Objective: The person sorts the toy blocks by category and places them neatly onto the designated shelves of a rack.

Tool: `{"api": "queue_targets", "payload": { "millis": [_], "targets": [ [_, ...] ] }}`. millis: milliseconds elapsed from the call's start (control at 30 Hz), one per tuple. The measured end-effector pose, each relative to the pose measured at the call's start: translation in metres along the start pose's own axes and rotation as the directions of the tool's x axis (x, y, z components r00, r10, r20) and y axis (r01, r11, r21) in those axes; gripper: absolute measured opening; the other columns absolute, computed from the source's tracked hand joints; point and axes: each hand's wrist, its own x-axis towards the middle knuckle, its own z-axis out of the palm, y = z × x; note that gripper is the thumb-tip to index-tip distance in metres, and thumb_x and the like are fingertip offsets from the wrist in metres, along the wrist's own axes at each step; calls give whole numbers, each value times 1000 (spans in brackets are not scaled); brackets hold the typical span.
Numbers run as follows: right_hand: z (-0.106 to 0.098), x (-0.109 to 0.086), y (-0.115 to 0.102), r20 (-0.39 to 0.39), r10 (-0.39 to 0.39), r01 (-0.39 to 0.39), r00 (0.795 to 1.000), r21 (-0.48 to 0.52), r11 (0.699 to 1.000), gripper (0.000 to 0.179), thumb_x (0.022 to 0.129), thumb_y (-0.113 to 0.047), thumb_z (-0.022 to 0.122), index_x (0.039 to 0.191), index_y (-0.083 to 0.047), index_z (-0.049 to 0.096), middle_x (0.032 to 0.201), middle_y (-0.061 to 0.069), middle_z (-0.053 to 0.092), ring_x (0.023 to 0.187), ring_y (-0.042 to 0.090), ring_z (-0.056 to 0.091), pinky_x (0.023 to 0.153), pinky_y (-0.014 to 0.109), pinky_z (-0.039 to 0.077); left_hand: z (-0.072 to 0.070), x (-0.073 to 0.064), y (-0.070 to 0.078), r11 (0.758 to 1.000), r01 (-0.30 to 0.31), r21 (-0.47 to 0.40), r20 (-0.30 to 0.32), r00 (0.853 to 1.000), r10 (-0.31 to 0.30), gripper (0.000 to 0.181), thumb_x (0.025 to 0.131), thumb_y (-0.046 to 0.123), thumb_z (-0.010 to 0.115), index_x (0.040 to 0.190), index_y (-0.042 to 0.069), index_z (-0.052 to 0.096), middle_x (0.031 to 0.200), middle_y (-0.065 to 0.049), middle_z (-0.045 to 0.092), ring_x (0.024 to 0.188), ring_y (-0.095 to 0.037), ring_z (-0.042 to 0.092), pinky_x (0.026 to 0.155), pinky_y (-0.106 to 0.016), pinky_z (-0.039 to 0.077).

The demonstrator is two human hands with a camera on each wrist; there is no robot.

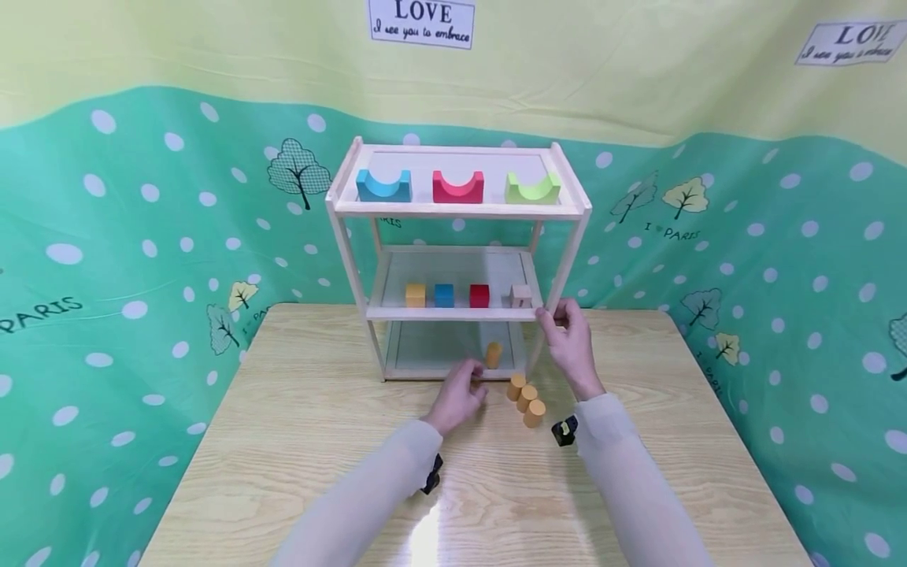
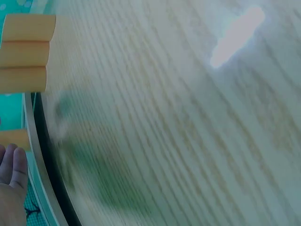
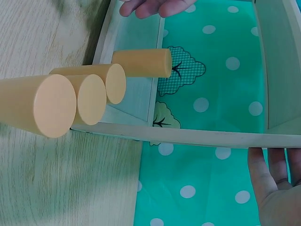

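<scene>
A white wooden three-tier shelf (image 1: 453, 313) stands on the table. My right hand (image 1: 572, 346) holds its right front post at the middle tier, thumb in front; in the right wrist view the fingers (image 3: 263, 176) meet the post. On the bottom tier a yellow wooden cylinder (image 1: 494, 355) stands upright near the front edge. My left hand (image 1: 459, 396) is just left of that cylinder, fingers loosely bent and nothing in them. Beside it on the table, three more such cylinders (image 1: 527, 398) stand in a slanting row before the shelf's right front corner.
On the top tier sit blue (image 1: 384, 189), red (image 1: 457, 189) and green (image 1: 532, 190) arch blocks. Yellow (image 1: 415, 296), blue (image 1: 444, 296), red (image 1: 479, 296) and pale (image 1: 520, 296) cubes line the middle tier. A dotted green cloth (image 1: 142, 276) hangs behind.
</scene>
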Motion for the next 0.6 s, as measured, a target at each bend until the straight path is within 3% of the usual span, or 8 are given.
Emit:
{"api": "queue_targets", "payload": {
  "millis": [167, 333, 600],
  "targets": [
    [0, 0, 0, 4, -4, 4, 1000, 6, 1000, 21, 94, -10, 57, 103, 9, 52, 91, 17, 52, 85, 24, 50, 75, 34, 43, 6, -3, 2, 997, -63, 38, 10, 998, 63, 36, 85, 4, 67, 119, 2, 53, 112, -11, 57, 102, -23, 56, 84, -26, 51],
    [0, 0, 0, 4, -4, 4, 1000, -1, 1000, 20, 95, -11, 57, 103, 8, 52, 91, 16, 52, 86, 23, 50, 76, 33, 43, 12, -5, 7, 988, -140, 70, -4, 990, 141, 36, 85, 2, 66, 119, 0, 55, 111, -11, 57, 102, -21, 56, 87, -26, 50],
    [0, 0, 1, 9, -13, 13, 1000, -2, 1000, 21, 96, -11, 55, 105, 8, 51, 92, 17, 52, 87, 22, 49, 75, 32, 43, 21, -6, 14, 989, -135, 62, 21, 991, 134, 35, 85, 2, 66, 119, 3, 56, 112, -13, 58, 103, -23, 58, 90, -28, 49]
  ]
}}
